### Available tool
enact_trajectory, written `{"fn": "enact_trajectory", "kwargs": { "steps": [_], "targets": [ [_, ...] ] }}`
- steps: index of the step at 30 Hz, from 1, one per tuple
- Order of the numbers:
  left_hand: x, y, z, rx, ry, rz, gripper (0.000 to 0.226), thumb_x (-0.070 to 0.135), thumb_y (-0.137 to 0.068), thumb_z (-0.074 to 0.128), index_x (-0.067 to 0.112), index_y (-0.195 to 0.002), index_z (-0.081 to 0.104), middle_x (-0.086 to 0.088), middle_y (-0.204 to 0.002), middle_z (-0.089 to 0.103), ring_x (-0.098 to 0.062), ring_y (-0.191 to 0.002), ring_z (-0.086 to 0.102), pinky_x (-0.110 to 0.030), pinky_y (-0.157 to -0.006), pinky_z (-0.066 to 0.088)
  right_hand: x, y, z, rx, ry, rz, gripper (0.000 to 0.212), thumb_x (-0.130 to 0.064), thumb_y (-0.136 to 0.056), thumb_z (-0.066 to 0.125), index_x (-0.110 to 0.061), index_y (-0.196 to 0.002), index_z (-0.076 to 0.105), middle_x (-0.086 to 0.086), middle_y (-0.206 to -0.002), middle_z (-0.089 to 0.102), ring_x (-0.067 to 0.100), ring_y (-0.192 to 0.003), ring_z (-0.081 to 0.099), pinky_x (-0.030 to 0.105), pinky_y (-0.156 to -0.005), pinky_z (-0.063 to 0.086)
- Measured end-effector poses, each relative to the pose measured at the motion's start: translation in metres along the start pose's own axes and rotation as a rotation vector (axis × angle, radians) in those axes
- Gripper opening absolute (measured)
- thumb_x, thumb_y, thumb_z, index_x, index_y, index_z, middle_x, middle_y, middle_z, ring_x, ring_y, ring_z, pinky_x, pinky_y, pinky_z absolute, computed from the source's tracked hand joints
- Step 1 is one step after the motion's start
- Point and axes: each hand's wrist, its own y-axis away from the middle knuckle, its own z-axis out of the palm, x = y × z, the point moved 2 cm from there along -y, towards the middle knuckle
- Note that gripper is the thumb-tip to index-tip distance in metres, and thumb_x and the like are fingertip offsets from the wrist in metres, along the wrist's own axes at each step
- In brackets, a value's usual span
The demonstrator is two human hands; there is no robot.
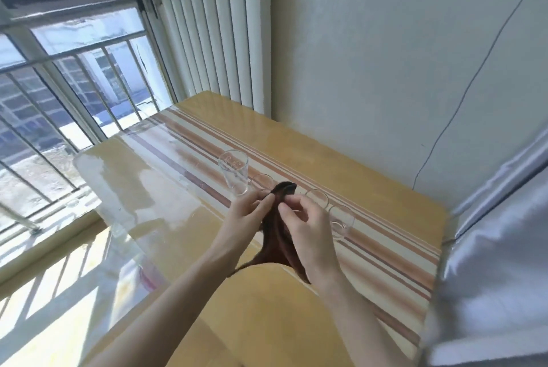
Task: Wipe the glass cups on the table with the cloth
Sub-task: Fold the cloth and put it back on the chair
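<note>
A dark brown cloth (pixel 277 236) hangs between my two hands above the table. My left hand (pixel 247 212) pinches its upper left edge and my right hand (pixel 305 224) grips its right side. Behind the hands, several clear glass cups stand in a row on the striped runner. A tall glass (pixel 234 171) is at the left, a short cup (pixel 262 182) sits partly hidden behind the cloth, another short cup (pixel 317 197) is right of it, and one more cup (pixel 341 220) is at the far right. No cup is in either hand.
The yellow table (pixel 370 171) has a clear cover and a striped runner down its middle. A window with railings is on the left, a white radiator at the back, a wall with a hanging cable on the right. Pale fabric (pixel 489 248) borders the table's right edge.
</note>
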Motion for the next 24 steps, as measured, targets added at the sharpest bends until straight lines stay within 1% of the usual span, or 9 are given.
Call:
{"fn": "enact_trajectory", "kwargs": {
  "steps": [4,6,8,11,14,17,20,21,24],
  "targets": [
    [0.004,0.020,-0.038,0.102,-0.008,0.076,0.021,0.029,-0.089,0.059,0.013,-0.101,0.063,-0.001,-0.086,0.068,-0.001,-0.075,0.066,-0.012,-0.066,0.050,-0.020,0.005,0.034,-0.325,0.016,-0.075,0.034,-0.004,-0.092,0.044,-0.020,-0.098,0.073,-0.007,-0.088,0.071,0.010,-0.089,0.068,0.026,-0.078,0.059],
    [-0.002,0.033,-0.066,0.154,0.050,0.085,0.020,0.025,-0.091,0.057,0.011,-0.102,0.065,-0.001,-0.086,0.069,-0.006,-0.079,0.067,-0.016,-0.068,0.052,-0.026,0.001,0.050,-0.280,0.076,-0.204,0.034,-0.003,-0.090,0.045,-0.025,-0.094,0.070,-0.009,-0.092,0.068,0.005,-0.091,0.064,0.021,-0.079,0.055],
    [-0.010,0.049,-0.094,0.242,0.128,0.088,0.016,0.022,-0.093,0.054,0.013,-0.099,0.066,0.002,-0.081,0.068,-0.009,-0.079,0.065,-0.017,-0.065,0.051,-0.027,-0.007,0.071,-0.274,0.062,-0.256,0.027,-0.008,-0.090,0.051,-0.028,-0.106,0.061,-0.008,-0.109,0.059,0.001,-0.102,0.054,0.019,-0.084,0.049],
    [-0.022,0.077,-0.136,0.409,0.259,0.079,0.015,0.021,-0.095,0.050,0.019,-0.094,0.065,0.003,-0.082,0.068,-0.007,-0.077,0.065,-0.018,-0.061,0.051,-0.012,-0.010,0.123,-0.778,-0.024,-0.054,0.027,-0.023,-0.092,0.057,-0.022,-0.120,0.059,-0.004,-0.122,0.063,0.006,-0.111,0.058,0.024,-0.088,0.048],
    [-0.039,0.112,-0.187,0.629,0.361,0.057,0.015,0.022,-0.097,0.047,0.023,-0.094,0.062,0.005,-0.089,0.070,-0.009,-0.082,0.067,-0.022,-0.061,0.053,0.014,0.009,0.185,-1.145,-0.026,0.093,0.032,-0.019,-0.092,0.058,-0.013,-0.123,0.062,0.008,-0.123,0.068,0.018,-0.111,0.064,0.030,-0.092,0.053],
    [-0.065,0.160,-0.242,0.914,0.405,0.023,0.013,0.025,-0.098,0.046,0.024,-0.095,0.059,0.006,-0.092,0.070,-0.011,-0.089,0.066,-0.023,-0.062,0.052,0.035,0.038,0.252,-1.209,0.122,0.055,0.023,-0.014,-0.091,0.060,-0.009,-0.113,0.064,0.012,-0.115,0.069,0.022,-0.107,0.065,0.035,-0.089,0.051],
    [-0.093,0.220,-0.293,1.215,0.449,-0.019,0.013,0.025,-0.100,0.043,0.021,-0.099,0.055,0.005,-0.093,0.067,-0.010,-0.088,0.064,-0.026,-0.064,0.052,0.032,0.079,0.324,-1.292,0.255,-0.080,0.020,-0.018,-0.097,0.052,-0.011,-0.111,0.064,0.000,-0.101,0.071,0.003,-0.097,0.065,0.021,-0.086,0.050],
    [-0.103,0.241,-0.308,1.308,0.464,-0.040,0.013,0.025,-0.100,0.042,0.020,-0.101,0.053,0.004,-0.094,0.066,-0.010,-0.087,0.063,-0.027,-0.066,0.053,0.030,0.096,0.348,-1.350,0.308,-0.140,0.023,-0.020,-0.099,0.048,-0.012,-0.116,0.062,-0.001,-0.106,0.068,0.003,-0.101,0.062,0.023,-0.091,0.049],
    [-0.134,0.295,-0.340,1.531,0.509,-0.116,0.012,0.025,-0.101,0.040,0.019,-0.101,0.050,0.001,-0.096,0.063,-0.012,-0.085,0.062,-0.033,-0.071,0.055,0.036,0.143,0.413,-1.490,0.439,-0.267,0.028,-0.024,-0.102,0.039,-0.014,-0.123,0.056,0.009,-0.123,0.061,0.022,-0.114,0.055,0.040,-0.099,0.044]
  ]
}}
